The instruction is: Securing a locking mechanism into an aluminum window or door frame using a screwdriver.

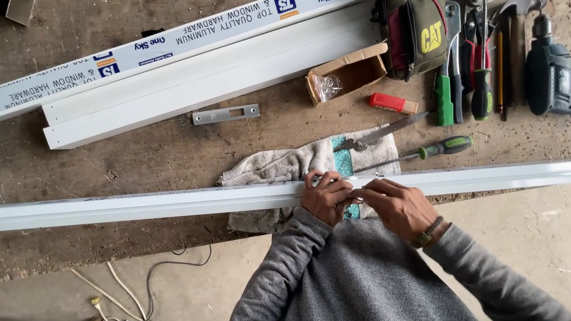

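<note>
White aluminium profile lies along the near desk edge; left hand and right hand fingers are clamped on it, above a towel.

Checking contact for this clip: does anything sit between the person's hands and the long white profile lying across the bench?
Nothing visible does. The left hand and the right hand both rest directly on the long white profile. The towel lies under it, and the green-handled screwdriver lies behind it.
</note>
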